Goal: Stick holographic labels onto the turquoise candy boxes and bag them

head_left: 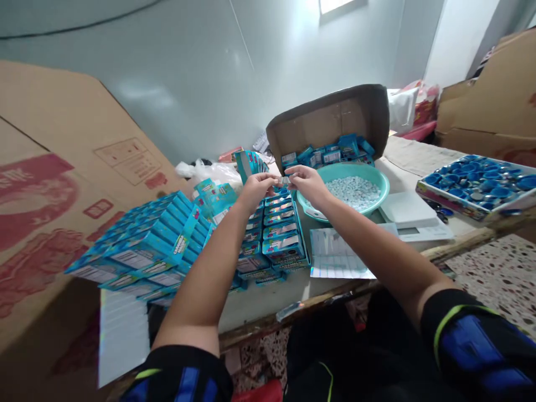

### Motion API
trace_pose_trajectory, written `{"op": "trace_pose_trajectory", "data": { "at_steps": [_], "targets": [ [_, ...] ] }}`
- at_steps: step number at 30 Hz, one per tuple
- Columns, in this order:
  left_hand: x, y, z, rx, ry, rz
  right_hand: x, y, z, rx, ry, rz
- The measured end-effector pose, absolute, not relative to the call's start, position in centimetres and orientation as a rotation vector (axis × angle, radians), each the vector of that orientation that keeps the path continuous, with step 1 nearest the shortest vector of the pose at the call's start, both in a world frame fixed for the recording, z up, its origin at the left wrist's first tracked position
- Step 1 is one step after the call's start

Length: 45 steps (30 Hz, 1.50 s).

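The left hand (258, 191) and right hand (307, 184) meet at the far side of the worktop (268, 301), fingers closed on a small silver piece (285, 181), above rows of teal boxes (278, 234). Just right sits a green basin (347, 169) of white pellets (354, 192).

Table (268, 298), wood-edged top. On it: stacks of blue boxes (146, 245), green basin of white pellets (360, 192), paper sheets (339, 254), white scale (408, 211), tray of blue caps (477, 187), open cardboard box (330, 125) behind.
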State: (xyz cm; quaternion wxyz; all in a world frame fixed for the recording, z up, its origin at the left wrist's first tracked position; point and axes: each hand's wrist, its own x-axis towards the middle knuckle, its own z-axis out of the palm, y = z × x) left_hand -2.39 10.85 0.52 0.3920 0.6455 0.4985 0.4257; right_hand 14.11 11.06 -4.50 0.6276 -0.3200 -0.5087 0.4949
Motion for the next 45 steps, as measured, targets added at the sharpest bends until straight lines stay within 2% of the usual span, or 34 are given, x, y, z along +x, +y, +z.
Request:
{"op": "trace_pose_trajectory", "data": {
  "at_steps": [9,21,27,33,39,45],
  "targets": [
    [-2.4,11.4,-0.6,1.635,1.490,1.236,15.3,13.2,-5.4,-0.863,-1.404,0.958],
    [-3.3,11.7,-1.3,1.881,1.584,1.246,16.2,12.8,-4.7,-0.884,-1.304,1.113],
    [-2.9,12.1,-1.9,1.970,1.396,1.273,16.5,12.4,-5.1,-0.984,-1.111,1.257],
    [-2.4,12.0,-1.6,1.884,1.361,1.328,16.4,11.3,-5.3,-0.842,-1.110,1.265],
    [-2.5,12.0,-1.9,1.963,1.708,1.270,15.7,10.5,-4.2,-0.675,-1.113,1.096],
    [-1.6,11.3,-1.8,1.838,1.181,1.222,15.1,9.7,-3.9,-0.557,-1.361,0.902]
  ]
}}
